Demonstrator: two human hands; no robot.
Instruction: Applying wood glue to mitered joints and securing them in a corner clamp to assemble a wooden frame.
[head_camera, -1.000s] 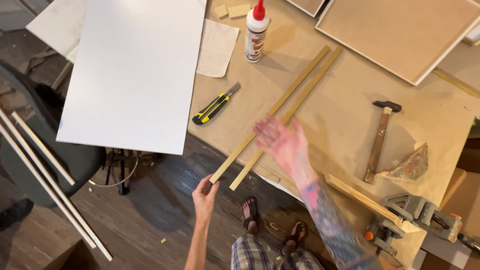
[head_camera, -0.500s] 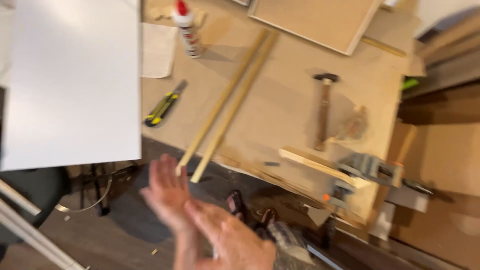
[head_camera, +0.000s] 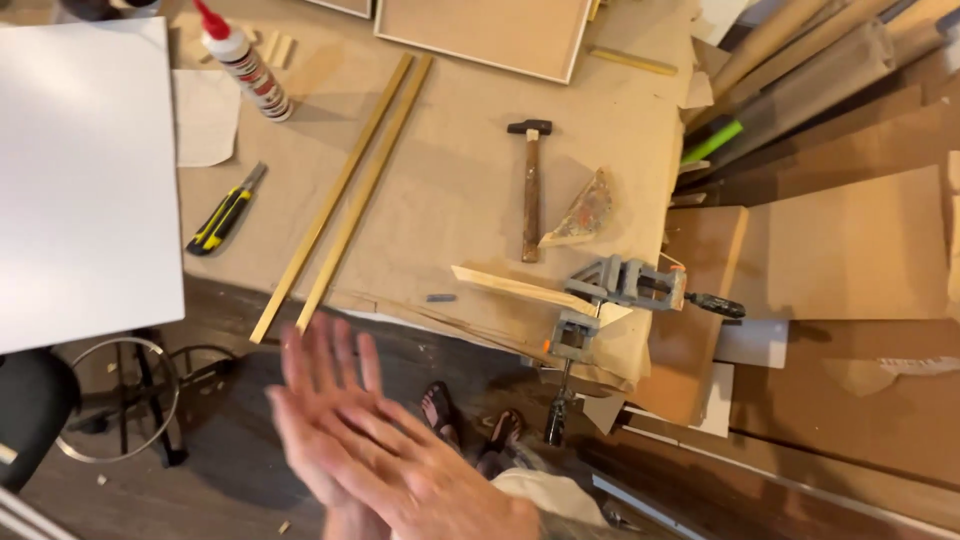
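Observation:
My left hand and my right hand are pressed palm to palm in front of the table edge, blurred by motion, fingers stretched out and holding nothing. The nearest things are two long gold strips lying side by side diagonally on the brown-paper-covered table, their near ends just above my fingertips. A yellow-black utility knife lies left of the strips. A hammer lies to their right.
A large white board overhangs the table at left. There are also a glue bottle, a grey corner clamp holding a wood strip, a panel frame, and cardboard sheets stacked at right. A stool ring and my sandalled feet are below.
My right hand has left the gold strips and joined my left hand below the table edge. The view has swung right, showing more of the clamp and cardboard.

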